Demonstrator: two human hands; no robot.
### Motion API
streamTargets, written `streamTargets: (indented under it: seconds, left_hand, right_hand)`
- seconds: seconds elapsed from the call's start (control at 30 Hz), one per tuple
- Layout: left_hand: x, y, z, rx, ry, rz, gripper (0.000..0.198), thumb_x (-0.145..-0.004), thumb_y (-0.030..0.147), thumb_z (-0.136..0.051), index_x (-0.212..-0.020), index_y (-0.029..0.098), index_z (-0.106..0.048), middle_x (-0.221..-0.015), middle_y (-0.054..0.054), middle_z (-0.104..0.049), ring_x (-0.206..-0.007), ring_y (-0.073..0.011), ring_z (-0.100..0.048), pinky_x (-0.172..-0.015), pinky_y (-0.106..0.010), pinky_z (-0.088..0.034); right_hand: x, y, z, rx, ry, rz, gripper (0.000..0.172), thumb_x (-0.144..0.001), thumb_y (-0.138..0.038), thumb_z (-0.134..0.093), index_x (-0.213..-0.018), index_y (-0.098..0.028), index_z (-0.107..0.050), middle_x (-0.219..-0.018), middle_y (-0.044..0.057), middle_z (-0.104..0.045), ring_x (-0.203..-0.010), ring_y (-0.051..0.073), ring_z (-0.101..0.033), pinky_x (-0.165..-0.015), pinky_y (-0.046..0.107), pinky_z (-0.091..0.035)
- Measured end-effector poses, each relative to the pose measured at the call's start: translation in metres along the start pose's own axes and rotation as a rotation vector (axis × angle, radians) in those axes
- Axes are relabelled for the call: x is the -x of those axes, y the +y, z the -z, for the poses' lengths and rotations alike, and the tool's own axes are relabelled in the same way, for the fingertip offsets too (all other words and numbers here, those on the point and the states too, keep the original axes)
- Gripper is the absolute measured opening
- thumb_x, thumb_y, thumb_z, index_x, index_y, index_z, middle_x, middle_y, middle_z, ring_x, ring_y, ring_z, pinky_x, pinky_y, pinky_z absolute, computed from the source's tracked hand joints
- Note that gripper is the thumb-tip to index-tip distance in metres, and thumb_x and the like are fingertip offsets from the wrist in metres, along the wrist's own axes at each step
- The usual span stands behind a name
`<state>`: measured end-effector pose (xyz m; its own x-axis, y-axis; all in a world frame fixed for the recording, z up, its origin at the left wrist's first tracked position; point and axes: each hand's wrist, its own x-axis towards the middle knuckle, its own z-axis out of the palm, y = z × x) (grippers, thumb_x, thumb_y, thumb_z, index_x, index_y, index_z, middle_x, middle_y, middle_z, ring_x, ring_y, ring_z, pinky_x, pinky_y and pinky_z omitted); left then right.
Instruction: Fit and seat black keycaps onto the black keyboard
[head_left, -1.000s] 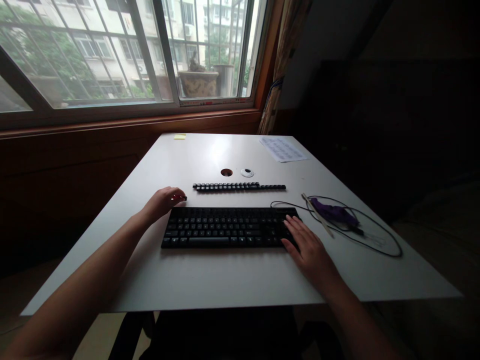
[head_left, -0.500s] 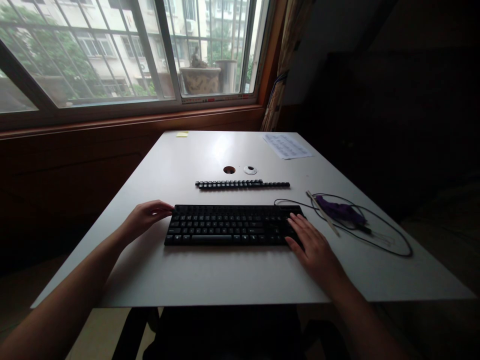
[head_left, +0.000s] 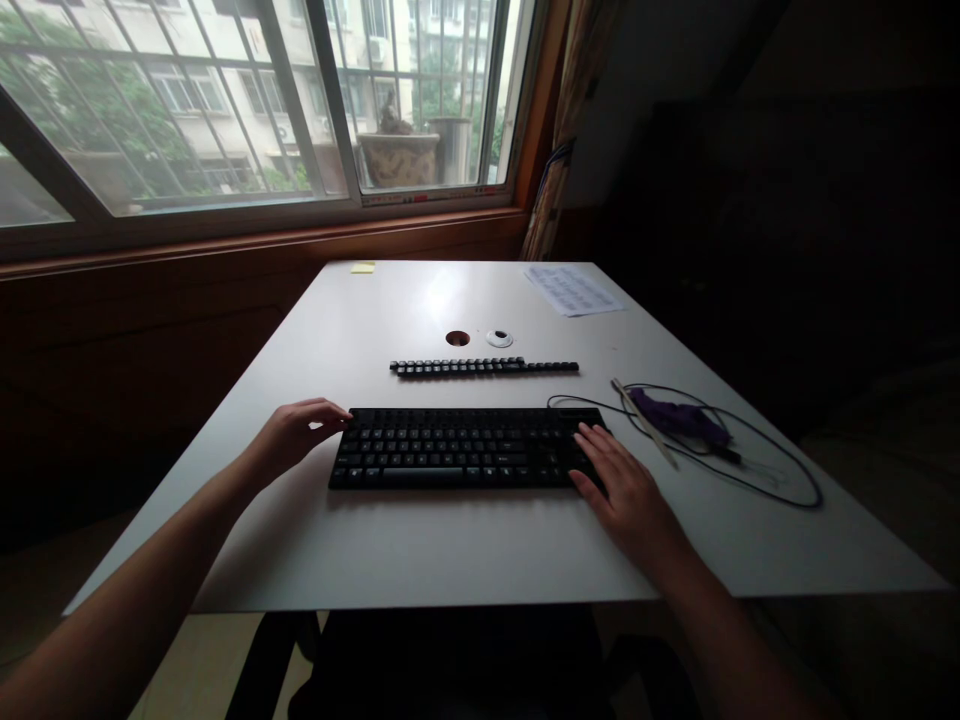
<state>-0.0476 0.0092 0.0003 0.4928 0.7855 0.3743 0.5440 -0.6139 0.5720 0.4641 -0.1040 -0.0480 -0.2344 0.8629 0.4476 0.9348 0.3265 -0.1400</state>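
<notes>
A black keyboard (head_left: 435, 450) lies flat on the white table, its upper rows dark and without visible keycaps. Thumb and fingertips of my left hand (head_left: 296, 432) are pinched together at its top left corner; anything between them is too small to make out. My right hand (head_left: 619, 485) rests with fingers stretched out over the number pad at the right end. Behind the keyboard, loose black keycaps (head_left: 480, 368) stand lined up in two close rows.
To the right lie a coiled black cable (head_left: 814, 490), a purple cloth (head_left: 679, 418) and a thin light stick (head_left: 645, 423). Farther back are a cable hole (head_left: 458, 339), its white cover (head_left: 499, 339), printed sheets (head_left: 574, 290) and a yellow sticky note (head_left: 363, 268).
My left fingertips have moved slightly right, from the keyboard's left edge onto its top left corner. My right hand stays where it was.
</notes>
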Motion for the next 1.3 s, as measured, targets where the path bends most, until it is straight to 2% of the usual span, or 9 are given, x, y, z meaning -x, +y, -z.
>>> streamTargets:
  seconds: [0.23,0.37,0.53,0.7,0.97,1.2,1.3]
  left_hand:
    - [-0.002,-0.005,0.000,-0.060,-0.042,-0.123,0.020,-0.096,0.035,-0.062,-0.102,0.022,-0.076,-0.100,-0.008,-0.075,-0.085,-0.0195,-0.072,-0.078,-0.031,-0.059]
    - [0.004,-0.010,0.001,-0.167,-0.038,-0.152,0.020,-0.097,0.034,-0.060,-0.104,0.024,-0.076,-0.106,-0.007,-0.074,-0.095,-0.0213,-0.069,-0.085,-0.035,-0.057]
    - [0.019,-0.012,-0.001,-0.286,-0.003,-0.125,0.026,-0.100,0.032,-0.054,-0.119,0.030,-0.071,-0.123,-0.007,-0.068,-0.112,-0.0248,-0.060,-0.097,-0.044,-0.051]
    - [0.024,-0.009,-0.008,-0.285,0.067,-0.085,0.027,-0.101,0.033,-0.052,-0.120,0.031,-0.072,-0.122,-0.007,-0.063,-0.111,-0.0247,-0.057,-0.097,-0.043,-0.050]
    - [0.027,-0.015,-0.012,-0.292,0.063,-0.092,0.027,-0.101,0.034,-0.052,-0.120,0.032,-0.072,-0.116,-0.007,-0.062,-0.104,-0.0240,-0.057,-0.094,-0.042,-0.050]
    - [0.033,-0.009,-0.012,-0.283,0.088,-0.051,0.036,-0.101,0.036,-0.051,-0.137,0.032,-0.058,-0.132,-0.009,-0.054,-0.120,-0.0265,-0.053,-0.103,-0.046,-0.047]
    - [0.033,-0.008,-0.013,-0.323,0.066,-0.063,0.033,-0.101,0.037,-0.051,-0.133,0.033,-0.061,-0.131,-0.008,-0.054,-0.116,-0.0262,-0.054,-0.101,-0.046,-0.049]
  right_hand:
    - [-0.001,-0.002,0.002,-0.007,-0.005,0.002,0.057,-0.102,-0.044,-0.043,-0.154,-0.023,-0.036,-0.156,0.011,-0.044,-0.146,0.029,-0.038,-0.116,0.053,-0.038]
    - [-0.001,-0.002,0.002,-0.008,-0.001,0.003,0.056,-0.102,-0.043,-0.044,-0.153,-0.022,-0.037,-0.155,0.011,-0.045,-0.146,0.029,-0.037,-0.116,0.052,-0.037]
    - [0.000,-0.002,0.002,-0.007,-0.008,-0.003,0.055,-0.102,-0.043,-0.044,-0.152,-0.022,-0.038,-0.156,0.011,-0.044,-0.147,0.028,-0.037,-0.117,0.051,-0.036]
    - [0.000,-0.002,0.003,-0.005,-0.007,-0.002,0.056,-0.101,-0.043,-0.044,-0.154,-0.023,-0.037,-0.156,0.010,-0.044,-0.147,0.028,-0.037,-0.117,0.051,-0.037]
    - [-0.001,-0.002,0.003,-0.005,-0.003,-0.001,0.055,-0.102,-0.044,-0.044,-0.152,-0.022,-0.039,-0.156,0.011,-0.045,-0.146,0.029,-0.039,-0.117,0.052,-0.037]
    - [0.000,0.000,0.000,-0.010,0.012,0.003,0.055,-0.101,-0.044,-0.044,-0.152,-0.023,-0.040,-0.155,0.010,-0.045,-0.146,0.029,-0.039,-0.116,0.053,-0.038]
    - [0.000,0.000,0.001,-0.005,0.004,-0.001,0.054,-0.102,-0.044,-0.044,-0.151,-0.022,-0.041,-0.155,0.010,-0.045,-0.145,0.029,-0.039,-0.116,0.052,-0.038]
